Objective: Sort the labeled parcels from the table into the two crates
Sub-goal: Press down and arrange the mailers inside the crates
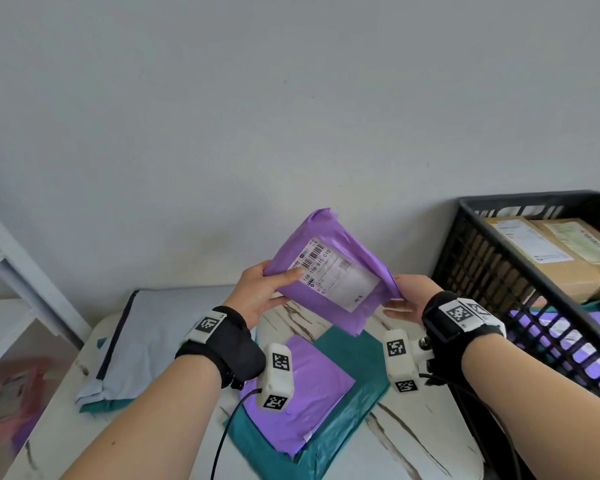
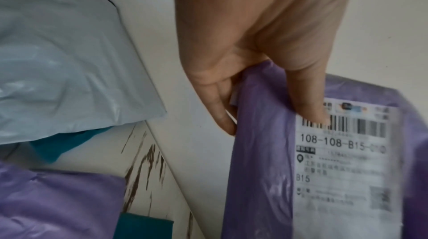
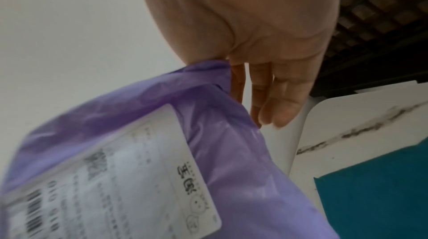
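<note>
Black crate (image 1: 492, 271): standing at the right, already holding brown parcels. Misfiling is the main risk, should the label be read in haste.

Table (image 1: 413, 441): carrying a grey mailer (image 1: 160, 341) and a teal mailer (image 1: 357, 382) with 1 purple mailer lying on it.

Purple parcel (image 1: 329, 271): being held above the table, label "108-108-B15-010" tilted toward the person. Slick film is likely slipping if either edge grip loosens.

Left hand (image 1: 260, 294): pinching the left edge, thumb lying on the barcode.

Right hand (image 1: 413, 296): pinching the right edge, fingers reaching behind.
</note>
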Demonstrator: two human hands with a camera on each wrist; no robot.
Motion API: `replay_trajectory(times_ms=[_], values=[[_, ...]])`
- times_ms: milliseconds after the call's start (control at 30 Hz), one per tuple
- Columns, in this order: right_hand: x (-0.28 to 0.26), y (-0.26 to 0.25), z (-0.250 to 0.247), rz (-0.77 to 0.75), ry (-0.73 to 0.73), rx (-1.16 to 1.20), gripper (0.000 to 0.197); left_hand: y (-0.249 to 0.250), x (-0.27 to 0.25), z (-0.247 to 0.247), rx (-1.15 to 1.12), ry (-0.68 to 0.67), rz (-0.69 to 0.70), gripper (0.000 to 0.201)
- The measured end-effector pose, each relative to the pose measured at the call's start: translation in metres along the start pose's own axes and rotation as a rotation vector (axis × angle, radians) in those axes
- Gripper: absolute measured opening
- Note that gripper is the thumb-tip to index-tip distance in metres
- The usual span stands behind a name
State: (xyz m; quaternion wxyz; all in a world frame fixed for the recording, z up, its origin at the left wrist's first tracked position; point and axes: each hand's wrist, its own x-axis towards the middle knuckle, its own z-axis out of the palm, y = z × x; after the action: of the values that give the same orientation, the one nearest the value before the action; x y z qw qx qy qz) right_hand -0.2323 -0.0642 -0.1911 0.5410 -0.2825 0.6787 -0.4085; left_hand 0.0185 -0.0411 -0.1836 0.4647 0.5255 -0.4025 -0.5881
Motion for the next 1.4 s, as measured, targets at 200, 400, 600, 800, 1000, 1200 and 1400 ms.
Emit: replay_trajectory(times_ms=[200,400,600,800,1000,1200,1400], values=[[-0.004,-0.015,0.006,-0.100,-0.045,-0.044,0.027,0.009,0.002,0.006,-0.033,0.043,0.006,0.032],[-0.014,-0.018,0.010,-0.309,-0.255,-0.354,0.025,0.017,0.006,0.008,0.058,0.046,0.006,0.038],[-0.008,-0.013,0.025,-0.201,-0.198,-0.106,0.017,0.016,0.013,0.009,-0.176,0.201,0.045,0.046],[-0.003,-0.015,0.034,-0.113,-0.173,0.051,0.026,0.015,0.011,0.014,-0.259,0.142,-0.011,0.017],[0.001,-0.016,0.034,-0.090,-0.180,0.059,0.021,0.015,0.013,0.017,-0.261,0.147,-0.014,0.019],[0.000,-0.017,0.032,-0.067,-0.182,0.068,0.032,0.018,0.013,0.019,-0.251,0.154,-0.022,0.015],[-0.001,-0.019,0.031,-0.073,-0.183,0.062,0.035,0.021,0.012,0.021,-0.251,0.153,-0.030,0.015]])
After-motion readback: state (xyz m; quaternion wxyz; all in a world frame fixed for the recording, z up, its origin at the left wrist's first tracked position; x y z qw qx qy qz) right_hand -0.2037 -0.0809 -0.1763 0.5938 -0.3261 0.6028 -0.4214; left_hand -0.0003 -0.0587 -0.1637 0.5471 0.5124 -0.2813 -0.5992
